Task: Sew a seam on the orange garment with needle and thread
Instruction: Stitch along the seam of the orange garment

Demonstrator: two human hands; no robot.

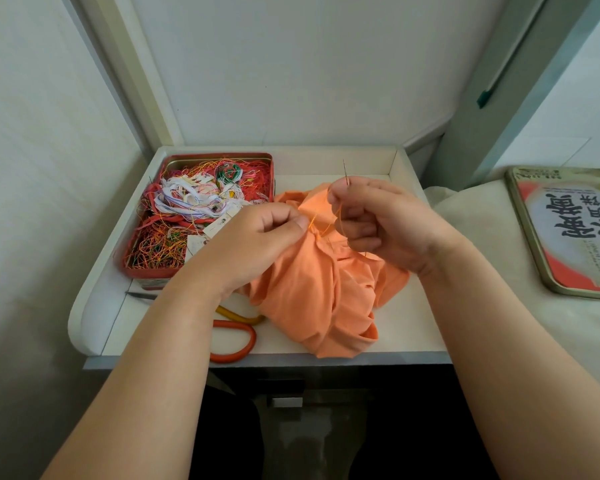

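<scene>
White tray-like table [409, 327] with raised rim, set in a corner. Pale walls [291, 64] behind and to the left, cream trim [132, 74] running up the corner. Grey-green post [499, 81] at right. Soft, even light. Dark floor [326, 427] below the table.

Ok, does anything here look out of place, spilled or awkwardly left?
Two small things. Loose threads spill over the left rim of the red tin. The scissors lie half under the left forearm, one orange handle loop poking past the table's front edge. Nothing looks damaged.
</scene>
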